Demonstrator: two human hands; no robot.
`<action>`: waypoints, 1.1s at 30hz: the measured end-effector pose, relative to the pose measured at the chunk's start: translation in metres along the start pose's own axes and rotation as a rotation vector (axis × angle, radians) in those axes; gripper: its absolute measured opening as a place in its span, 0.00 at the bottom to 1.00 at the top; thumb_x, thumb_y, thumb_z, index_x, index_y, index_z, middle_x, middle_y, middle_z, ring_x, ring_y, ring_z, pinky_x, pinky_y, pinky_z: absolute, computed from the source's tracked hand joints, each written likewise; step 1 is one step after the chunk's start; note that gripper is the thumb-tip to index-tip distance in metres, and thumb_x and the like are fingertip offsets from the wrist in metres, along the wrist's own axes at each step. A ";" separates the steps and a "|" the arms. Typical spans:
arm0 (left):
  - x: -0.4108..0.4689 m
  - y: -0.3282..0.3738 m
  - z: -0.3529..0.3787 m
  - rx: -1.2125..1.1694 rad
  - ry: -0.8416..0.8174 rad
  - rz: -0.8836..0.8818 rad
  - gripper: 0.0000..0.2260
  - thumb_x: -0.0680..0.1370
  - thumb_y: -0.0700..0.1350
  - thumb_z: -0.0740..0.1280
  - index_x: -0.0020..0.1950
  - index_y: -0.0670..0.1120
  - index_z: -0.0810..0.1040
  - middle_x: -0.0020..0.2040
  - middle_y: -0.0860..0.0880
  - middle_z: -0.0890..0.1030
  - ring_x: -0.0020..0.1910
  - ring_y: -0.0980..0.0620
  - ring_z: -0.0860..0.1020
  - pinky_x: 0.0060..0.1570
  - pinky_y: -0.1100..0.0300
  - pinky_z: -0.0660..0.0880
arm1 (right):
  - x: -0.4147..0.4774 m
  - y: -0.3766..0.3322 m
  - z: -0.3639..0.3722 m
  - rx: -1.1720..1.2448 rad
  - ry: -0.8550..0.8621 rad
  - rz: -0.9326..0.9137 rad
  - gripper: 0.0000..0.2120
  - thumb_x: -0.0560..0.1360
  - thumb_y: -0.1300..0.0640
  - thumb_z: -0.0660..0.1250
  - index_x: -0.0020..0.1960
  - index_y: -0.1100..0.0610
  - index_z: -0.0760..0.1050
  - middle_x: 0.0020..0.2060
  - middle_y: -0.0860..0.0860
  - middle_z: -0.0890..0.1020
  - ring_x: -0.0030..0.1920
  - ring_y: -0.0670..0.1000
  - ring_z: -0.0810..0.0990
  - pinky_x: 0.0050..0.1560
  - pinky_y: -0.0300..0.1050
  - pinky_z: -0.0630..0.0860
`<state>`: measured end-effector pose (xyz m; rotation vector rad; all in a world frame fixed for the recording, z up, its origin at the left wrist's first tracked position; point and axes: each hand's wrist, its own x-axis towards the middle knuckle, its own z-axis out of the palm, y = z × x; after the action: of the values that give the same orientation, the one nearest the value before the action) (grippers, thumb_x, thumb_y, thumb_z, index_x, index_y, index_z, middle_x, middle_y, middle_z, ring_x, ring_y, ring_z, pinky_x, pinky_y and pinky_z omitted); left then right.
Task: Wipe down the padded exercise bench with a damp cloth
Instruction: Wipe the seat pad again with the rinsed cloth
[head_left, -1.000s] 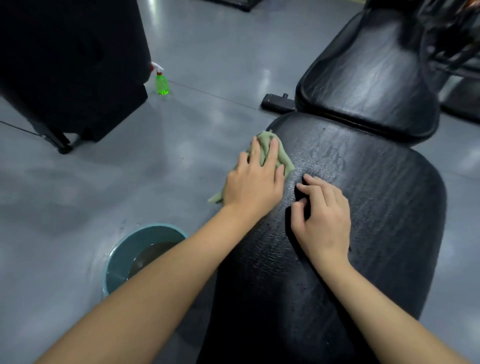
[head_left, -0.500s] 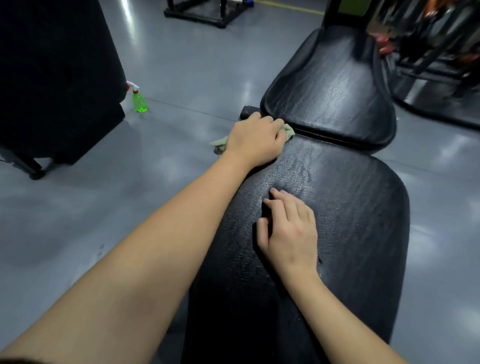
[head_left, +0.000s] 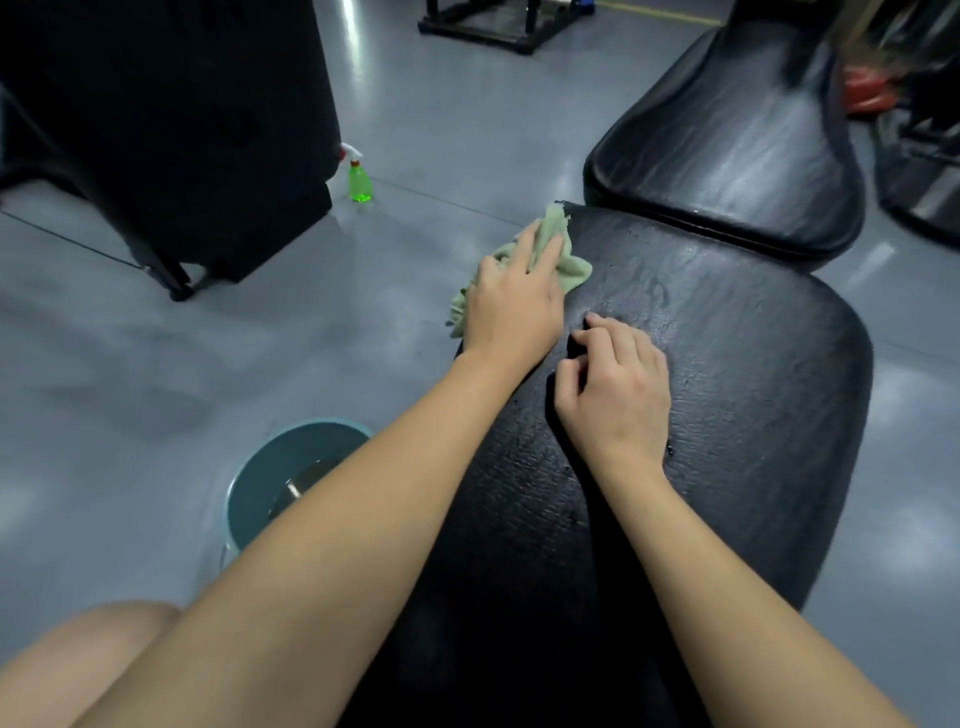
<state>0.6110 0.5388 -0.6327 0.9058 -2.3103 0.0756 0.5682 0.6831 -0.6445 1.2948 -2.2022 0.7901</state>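
A black padded bench seat (head_left: 727, 374) fills the middle and right of the view, its surface wet and streaked. Behind it rises the black back pad (head_left: 727, 150). My left hand (head_left: 514, 301) presses a pale green cloth (head_left: 563, 260) flat against the seat's far left edge, fingers straight on top of it. The cloth's ends hang off the side. My right hand (head_left: 618, 384) rests on the seat just right of the left hand, fingers loosely curled, holding nothing.
A teal bucket (head_left: 260, 488) with water stands on the grey floor left of the bench. A green spray bottle (head_left: 358, 179) stands farther back beside a large black machine (head_left: 171, 130). A black frame (head_left: 493, 23) lies at the back. My knee (head_left: 88, 660) shows bottom left.
My left hand has drawn the cloth back along the seat's left edge from the gap by the back pad toward me. My right hand has stayed resting on the seat.
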 end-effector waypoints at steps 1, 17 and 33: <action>-0.014 -0.002 -0.004 0.019 0.012 -0.012 0.22 0.79 0.48 0.56 0.70 0.49 0.78 0.72 0.47 0.77 0.40 0.41 0.77 0.41 0.54 0.75 | -0.002 0.000 0.000 0.003 0.001 -0.008 0.12 0.74 0.58 0.61 0.53 0.60 0.81 0.60 0.54 0.83 0.62 0.57 0.79 0.64 0.52 0.71; -0.175 -0.007 -0.058 0.094 -0.211 -0.280 0.28 0.81 0.54 0.47 0.82 0.52 0.60 0.71 0.46 0.72 0.43 0.41 0.72 0.37 0.50 0.74 | -0.016 0.000 -0.001 0.115 0.003 -0.461 0.08 0.77 0.57 0.64 0.50 0.58 0.80 0.49 0.52 0.83 0.50 0.56 0.80 0.50 0.51 0.73; -0.300 0.008 -0.094 0.026 -0.148 -0.523 0.24 0.82 0.50 0.56 0.78 0.46 0.69 0.51 0.48 0.80 0.43 0.45 0.73 0.41 0.49 0.74 | -0.040 -0.076 0.030 0.116 -0.509 -0.905 0.17 0.76 0.55 0.57 0.53 0.57 0.83 0.55 0.54 0.85 0.61 0.57 0.81 0.75 0.56 0.64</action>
<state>0.8234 0.7474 -0.7347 1.5415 -2.1289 -0.1901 0.6505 0.6578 -0.6731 2.4682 -1.5661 0.2323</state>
